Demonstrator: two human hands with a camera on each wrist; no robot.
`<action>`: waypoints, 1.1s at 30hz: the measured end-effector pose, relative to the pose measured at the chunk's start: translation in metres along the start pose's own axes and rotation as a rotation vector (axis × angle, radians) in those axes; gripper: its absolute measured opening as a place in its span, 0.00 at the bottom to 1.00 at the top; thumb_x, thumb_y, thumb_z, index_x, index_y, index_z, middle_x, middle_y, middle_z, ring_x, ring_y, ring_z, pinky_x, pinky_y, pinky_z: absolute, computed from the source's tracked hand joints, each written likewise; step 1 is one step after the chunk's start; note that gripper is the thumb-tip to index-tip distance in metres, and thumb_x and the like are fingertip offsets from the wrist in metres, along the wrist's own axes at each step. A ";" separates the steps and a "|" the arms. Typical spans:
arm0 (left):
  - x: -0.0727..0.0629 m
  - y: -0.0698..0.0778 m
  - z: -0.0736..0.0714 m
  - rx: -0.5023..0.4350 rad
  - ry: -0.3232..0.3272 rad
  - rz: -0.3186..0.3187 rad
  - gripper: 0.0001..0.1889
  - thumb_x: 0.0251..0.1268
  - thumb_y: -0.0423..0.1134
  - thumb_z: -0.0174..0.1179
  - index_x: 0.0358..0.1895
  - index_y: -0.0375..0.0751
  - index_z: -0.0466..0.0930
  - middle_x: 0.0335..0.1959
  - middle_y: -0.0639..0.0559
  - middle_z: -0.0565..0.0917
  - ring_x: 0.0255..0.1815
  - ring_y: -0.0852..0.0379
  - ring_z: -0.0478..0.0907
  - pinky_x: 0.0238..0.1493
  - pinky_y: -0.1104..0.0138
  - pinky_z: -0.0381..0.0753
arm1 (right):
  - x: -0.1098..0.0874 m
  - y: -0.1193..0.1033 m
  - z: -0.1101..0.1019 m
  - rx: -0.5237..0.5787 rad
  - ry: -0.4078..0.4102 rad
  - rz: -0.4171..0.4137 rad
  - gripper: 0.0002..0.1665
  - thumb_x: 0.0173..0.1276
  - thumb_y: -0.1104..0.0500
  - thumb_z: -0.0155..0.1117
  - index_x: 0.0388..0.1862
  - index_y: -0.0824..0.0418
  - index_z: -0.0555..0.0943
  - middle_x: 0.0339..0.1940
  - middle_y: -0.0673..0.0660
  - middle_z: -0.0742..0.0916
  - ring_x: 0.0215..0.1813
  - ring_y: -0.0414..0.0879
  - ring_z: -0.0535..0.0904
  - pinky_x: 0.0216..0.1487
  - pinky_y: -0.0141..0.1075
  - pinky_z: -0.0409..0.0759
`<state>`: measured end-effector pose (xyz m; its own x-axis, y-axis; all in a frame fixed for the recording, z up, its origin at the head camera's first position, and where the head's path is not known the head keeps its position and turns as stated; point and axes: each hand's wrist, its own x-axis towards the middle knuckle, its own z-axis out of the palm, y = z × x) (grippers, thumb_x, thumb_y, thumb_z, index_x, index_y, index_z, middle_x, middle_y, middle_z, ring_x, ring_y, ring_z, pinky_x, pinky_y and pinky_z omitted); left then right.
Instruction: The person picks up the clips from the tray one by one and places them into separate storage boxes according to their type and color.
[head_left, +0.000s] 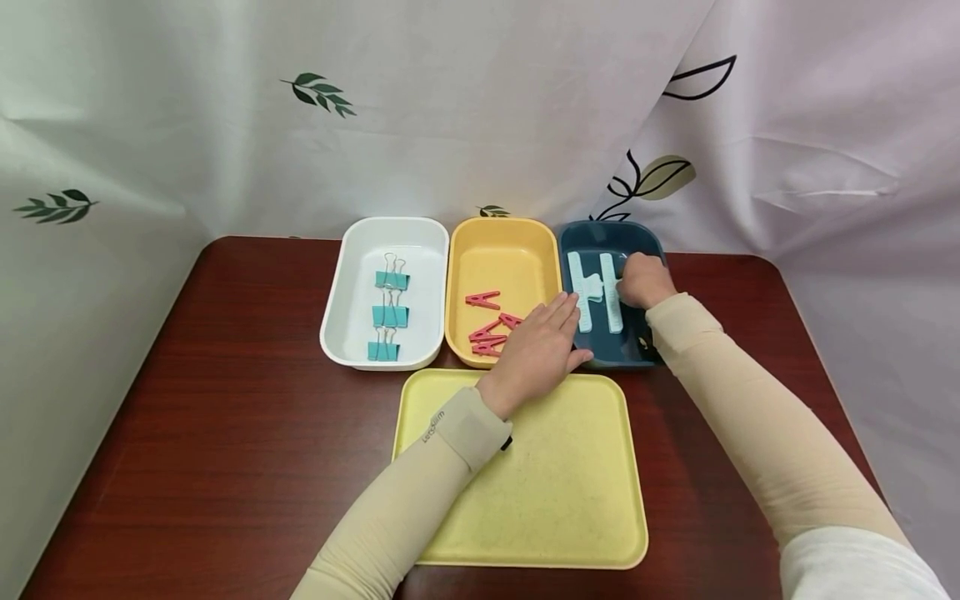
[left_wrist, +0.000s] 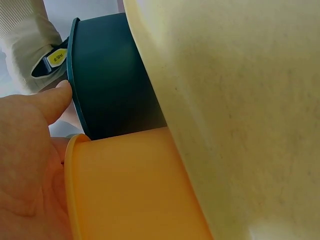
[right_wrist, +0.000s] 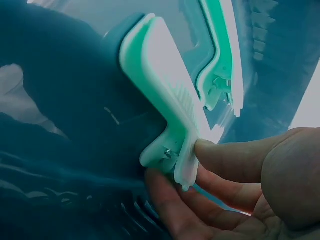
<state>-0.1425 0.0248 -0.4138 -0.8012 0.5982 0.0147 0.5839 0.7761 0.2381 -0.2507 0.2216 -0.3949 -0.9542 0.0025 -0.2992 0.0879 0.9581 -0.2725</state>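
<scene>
My right hand reaches into the dark blue bin and pinches the nearer mint-green bag clip at its hinge end. In the right wrist view the thumb lies on one side of that clip and the fingers on the other. Another bag clip lies beside it in the same bin. My left hand extends with straight fingers across the edges of the yellow-orange bin and the blue one. In the left wrist view, its thumb touches the blue bin's rim.
Teal binder clips lie in a column in the white bin at left. Several red clothespins are in the middle bin, partly hidden by my left hand. A pale yellow tray lies in front of the bins on the dark wood table.
</scene>
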 end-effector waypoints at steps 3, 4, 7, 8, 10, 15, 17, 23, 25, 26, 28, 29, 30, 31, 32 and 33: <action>0.001 0.000 0.000 0.004 -0.001 0.003 0.35 0.78 0.58 0.47 0.76 0.37 0.62 0.80 0.45 0.55 0.80 0.52 0.44 0.77 0.60 0.46 | 0.000 0.002 0.000 0.002 0.008 -0.004 0.19 0.70 0.68 0.53 0.16 0.63 0.71 0.16 0.55 0.68 0.24 0.52 0.71 0.26 0.39 0.70; 0.001 0.000 0.000 0.004 -0.002 0.004 0.35 0.78 0.58 0.47 0.76 0.37 0.62 0.80 0.45 0.55 0.80 0.52 0.44 0.77 0.60 0.45 | -0.001 0.002 0.000 0.007 0.014 -0.007 0.19 0.69 0.68 0.53 0.16 0.63 0.70 0.15 0.54 0.68 0.23 0.51 0.71 0.25 0.38 0.70; 0.001 0.000 0.000 0.004 -0.003 0.005 0.35 0.78 0.58 0.48 0.76 0.36 0.62 0.80 0.45 0.55 0.80 0.52 0.44 0.77 0.60 0.45 | -0.002 0.003 -0.001 0.027 0.015 -0.018 0.13 0.70 0.68 0.54 0.24 0.69 0.78 0.19 0.59 0.74 0.26 0.53 0.73 0.28 0.40 0.73; 0.001 0.000 0.000 0.003 -0.006 0.004 0.35 0.78 0.58 0.47 0.76 0.37 0.62 0.80 0.45 0.54 0.80 0.52 0.44 0.77 0.60 0.44 | -0.003 0.002 -0.002 0.032 0.012 -0.019 0.12 0.70 0.67 0.54 0.31 0.72 0.81 0.23 0.63 0.78 0.29 0.54 0.75 0.30 0.42 0.76; 0.001 -0.001 -0.001 -0.004 -0.008 0.003 0.35 0.78 0.59 0.48 0.76 0.37 0.62 0.80 0.45 0.55 0.80 0.52 0.44 0.77 0.59 0.44 | -0.006 0.001 -0.004 0.033 0.000 -0.026 0.13 0.72 0.65 0.55 0.42 0.75 0.83 0.34 0.69 0.83 0.34 0.57 0.77 0.36 0.46 0.80; 0.001 -0.003 -0.002 -0.021 -0.003 0.002 0.36 0.77 0.59 0.49 0.76 0.37 0.62 0.80 0.46 0.55 0.80 0.52 0.45 0.77 0.57 0.45 | -0.013 -0.006 -0.014 0.020 -0.013 -0.064 0.23 0.75 0.60 0.57 0.58 0.79 0.76 0.55 0.77 0.80 0.47 0.64 0.78 0.52 0.56 0.80; 0.001 -0.004 -0.003 -0.034 -0.004 -0.002 0.36 0.77 0.59 0.50 0.77 0.37 0.61 0.80 0.46 0.55 0.80 0.52 0.44 0.77 0.58 0.45 | -0.017 -0.009 -0.018 0.020 -0.002 -0.089 0.25 0.75 0.59 0.58 0.60 0.79 0.74 0.58 0.77 0.78 0.51 0.66 0.78 0.54 0.57 0.79; -0.004 -0.010 -0.014 -0.075 0.020 -0.002 0.38 0.76 0.59 0.51 0.78 0.37 0.58 0.80 0.46 0.53 0.80 0.52 0.43 0.77 0.60 0.42 | -0.033 -0.020 -0.033 0.045 0.037 -0.184 0.26 0.75 0.57 0.58 0.62 0.78 0.74 0.60 0.77 0.78 0.56 0.69 0.76 0.54 0.60 0.77; -0.008 -0.014 -0.020 -0.090 0.046 -0.007 0.38 0.76 0.59 0.51 0.78 0.37 0.57 0.80 0.46 0.53 0.80 0.53 0.43 0.77 0.60 0.41 | -0.041 -0.021 -0.037 0.056 0.056 -0.211 0.26 0.76 0.56 0.58 0.62 0.76 0.75 0.60 0.76 0.78 0.56 0.69 0.76 0.55 0.60 0.76; -0.010 -0.018 -0.024 -0.094 0.059 -0.012 0.38 0.76 0.58 0.51 0.78 0.36 0.57 0.80 0.46 0.53 0.81 0.53 0.43 0.77 0.60 0.41 | -0.045 -0.022 -0.038 0.060 0.067 -0.220 0.26 0.76 0.56 0.58 0.62 0.76 0.75 0.60 0.76 0.78 0.56 0.68 0.75 0.55 0.60 0.76; -0.015 -0.025 -0.031 -0.109 0.083 -0.037 0.39 0.76 0.58 0.51 0.78 0.35 0.56 0.80 0.45 0.52 0.81 0.53 0.42 0.77 0.59 0.42 | -0.053 -0.021 -0.040 0.074 0.094 -0.239 0.27 0.76 0.54 0.58 0.62 0.75 0.75 0.60 0.75 0.79 0.56 0.67 0.75 0.54 0.60 0.76; -0.018 -0.029 -0.034 -0.121 0.090 -0.051 0.39 0.76 0.57 0.52 0.78 0.35 0.55 0.81 0.45 0.52 0.81 0.53 0.42 0.77 0.58 0.41 | -0.057 -0.020 -0.040 0.082 0.108 -0.245 0.27 0.76 0.54 0.58 0.62 0.74 0.75 0.60 0.75 0.79 0.55 0.67 0.75 0.54 0.60 0.76; -0.022 -0.033 -0.037 -0.134 0.095 -0.064 0.39 0.76 0.57 0.52 0.78 0.35 0.55 0.81 0.45 0.51 0.81 0.52 0.41 0.77 0.57 0.41 | -0.061 -0.019 -0.040 0.092 0.120 -0.251 0.27 0.76 0.53 0.59 0.63 0.74 0.75 0.60 0.74 0.79 0.54 0.66 0.76 0.52 0.59 0.77; -0.025 -0.037 -0.040 -0.139 0.100 -0.078 0.39 0.76 0.56 0.52 0.78 0.34 0.54 0.81 0.45 0.51 0.81 0.52 0.40 0.77 0.57 0.41 | -0.065 -0.018 -0.040 0.101 0.130 -0.252 0.28 0.76 0.52 0.59 0.63 0.74 0.75 0.60 0.74 0.79 0.53 0.66 0.76 0.51 0.59 0.77; -0.028 -0.041 -0.043 -0.145 0.106 -0.089 0.39 0.76 0.56 0.53 0.78 0.34 0.54 0.81 0.45 0.51 0.81 0.52 0.40 0.77 0.56 0.41 | -0.069 -0.017 -0.039 0.110 0.140 -0.254 0.29 0.76 0.52 0.59 0.64 0.73 0.74 0.60 0.74 0.79 0.53 0.66 0.76 0.51 0.59 0.77; -0.032 -0.045 -0.046 -0.153 0.115 -0.104 0.39 0.76 0.56 0.53 0.78 0.34 0.54 0.81 0.45 0.51 0.81 0.52 0.41 0.77 0.56 0.41 | -0.073 -0.015 -0.038 0.117 0.150 -0.255 0.29 0.76 0.52 0.59 0.64 0.73 0.74 0.61 0.74 0.78 0.54 0.66 0.75 0.52 0.60 0.77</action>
<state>-0.1494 -0.0385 -0.3803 -0.8709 0.4830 0.0911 0.4777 0.7879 0.3886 -0.1932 0.2179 -0.3344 -0.9804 -0.1835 -0.0721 -0.1359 0.8940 -0.4269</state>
